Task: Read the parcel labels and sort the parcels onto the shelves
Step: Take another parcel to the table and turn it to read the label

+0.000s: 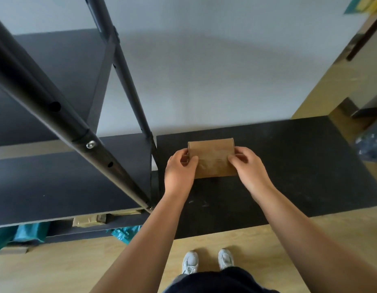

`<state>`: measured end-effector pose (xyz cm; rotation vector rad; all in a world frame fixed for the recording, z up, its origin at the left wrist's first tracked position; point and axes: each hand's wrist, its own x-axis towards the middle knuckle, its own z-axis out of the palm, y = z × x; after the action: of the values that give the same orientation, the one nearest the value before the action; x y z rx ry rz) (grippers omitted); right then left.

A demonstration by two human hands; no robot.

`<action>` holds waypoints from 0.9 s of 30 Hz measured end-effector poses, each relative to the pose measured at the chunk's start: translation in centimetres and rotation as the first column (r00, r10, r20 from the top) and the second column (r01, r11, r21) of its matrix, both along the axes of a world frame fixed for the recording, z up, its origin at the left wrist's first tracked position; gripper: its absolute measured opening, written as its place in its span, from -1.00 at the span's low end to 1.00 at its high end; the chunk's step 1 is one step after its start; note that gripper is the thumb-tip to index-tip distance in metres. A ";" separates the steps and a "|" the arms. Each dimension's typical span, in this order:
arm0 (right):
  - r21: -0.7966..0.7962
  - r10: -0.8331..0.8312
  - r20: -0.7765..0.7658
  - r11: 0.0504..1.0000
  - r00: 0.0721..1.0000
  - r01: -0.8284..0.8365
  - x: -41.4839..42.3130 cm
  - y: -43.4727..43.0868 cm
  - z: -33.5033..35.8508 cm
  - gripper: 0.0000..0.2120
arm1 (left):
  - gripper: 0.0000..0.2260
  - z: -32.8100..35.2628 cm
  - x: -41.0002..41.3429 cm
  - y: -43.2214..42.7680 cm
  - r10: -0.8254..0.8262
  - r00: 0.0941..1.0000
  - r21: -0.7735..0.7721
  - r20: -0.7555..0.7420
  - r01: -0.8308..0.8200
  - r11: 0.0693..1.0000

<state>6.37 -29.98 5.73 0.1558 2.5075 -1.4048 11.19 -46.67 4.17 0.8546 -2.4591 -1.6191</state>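
A person holds a small brown cardboard parcel [212, 158] with both hands over a black counter [289, 166]. The left hand [179, 170] grips the left end and the right hand [246, 166] grips the right end. The fingers [193, 160] of each hand are curled shut on the box, thumbs on top. I cannot tell if the parcel sits on the counter or is lifted a little above it.

The top of the box looks plain brown. No label shows from here. The label may be on a side or underneath, so the box probably needs to be turned before it can be read. That is the first thing that could go wrong: if the label is missed or read too fast, the parcel goes on the wrong shelf.

The black metal shelf rack [56, 176] stands just beside the counter, to the left. Its slanted black pole [63, 115] and its corner post are near the left hand. Swinging the box over too quickly could bump it on a post and knock it loose.

The box is small and held only at its ends. While turning it, one hand must let go a bit, and it could slip and drop to the wooden floor [236, 240], near the white shoes [190, 262].

Some parcels already lie low under the rack, like a teal bag [31, 231]. A crowded shelf could push things off.
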 end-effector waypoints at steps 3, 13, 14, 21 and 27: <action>0.011 0.018 0.007 1.000 1.000 -0.018 -0.9 1.4 0.2 -0.60 | -0.60 0.0 0.2 1.6 0.012 1.000 0.034 0.003 -0.012 0.999; -0.010 0.106 0.100 0.994 0.989 -0.106 -1.2 3.0 -2.2 -0.54 | -0.63 -1.9 1.9 3.4 0.030 0.998 0.062 0.051 -0.033 0.998; -0.025 0.110 0.117 0.994 0.987 -0.108 -1.1 3.3 -2.3 -0.49 | -0.66 -2.0 2.1 3.6 0.046 0.998 0.076 0.052 -0.049 0.996; -0.067 0.272 0.285 0.962 0.919 -0.264 -0.8 4.8 -3.3 -0.29 | -0.66 -2.2 2.7 4.5 0.127 0.990 0.150 0.062 -0.135 0.979; 0.048 0.258 0.223 0.960 0.940 -0.275 -0.8 3.5 -3.4 -0.57 | -0.69 -2.6 2.1 4.4 -0.003 0.989 0.121 0.145 -0.015 0.993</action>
<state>5.58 -26.52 2.31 -0.0177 2.3043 -1.1195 13.26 -42.26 1.61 1.0298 -2.4686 -1.7810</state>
